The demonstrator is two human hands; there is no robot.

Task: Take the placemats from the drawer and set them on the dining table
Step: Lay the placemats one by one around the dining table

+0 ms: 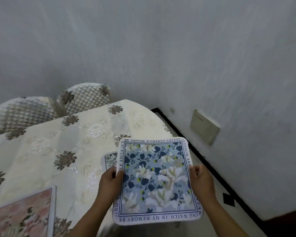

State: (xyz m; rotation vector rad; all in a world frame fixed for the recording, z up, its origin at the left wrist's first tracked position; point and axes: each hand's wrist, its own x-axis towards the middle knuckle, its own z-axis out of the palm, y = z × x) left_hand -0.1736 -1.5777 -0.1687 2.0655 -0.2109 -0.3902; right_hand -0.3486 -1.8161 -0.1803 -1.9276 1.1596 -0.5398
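I hold a blue floral placemat (pixel 156 178) with a lettered white border over the right end of the dining table (pixel 67 151), which wears a cream embroidered cloth. My left hand (pixel 110 181) grips its left edge and my right hand (pixel 201 180) grips its right edge. Under the mat's left side a corner of a second, similar placemat (pixel 109 159) peeks out; I cannot tell whether my left hand holds it too. A pink floral placemat (pixel 22 214) lies flat on the table at the lower left.
Two chairs with quilted cream covers (pixel 85 98) (pixel 22 113) stand at the table's far side. A grey wall with a beige plate (pixel 204 126) rises at the right. Pale floor with a black border strip (pixel 195 151) runs beside the table.
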